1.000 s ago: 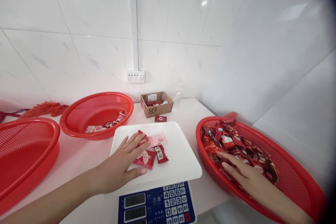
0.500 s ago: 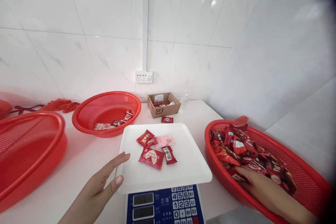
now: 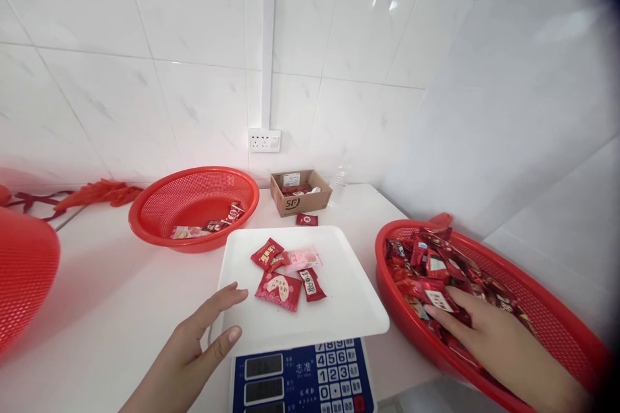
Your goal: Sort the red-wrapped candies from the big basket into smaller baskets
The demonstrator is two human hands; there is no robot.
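My left hand (image 3: 196, 342) is open, fingers apart, at the left edge of the white weighing tray (image 3: 349, 306). On that tray lie several small wrapped snacks: red packets, a pink packet (image 3: 304, 258) and a dark red packet (image 3: 311, 284). The tray sits on a digital scale with a blue keypad panel (image 3: 300, 368). Inside the right red basket (image 3: 387, 284), my right hand (image 3: 489, 335) rests over a heap of wrapped snacks, fingers closed about a shiny red snack packet (image 3: 437, 299) with a white label. Its lower fingers are hidden.
A red basket (image 3: 155, 206) with a few packets stands behind the tray to the left. Another red basket (image 3: 24, 271) is cut off at the left edge. A cardboard box (image 3: 300, 193) and a loose red packet (image 3: 307, 220) lie near the tiled wall.
My right hand has shifted up among the packets, and a white-labelled red packet now shows at its fingers. The left hand stays open by the tray. The view has turned slightly.
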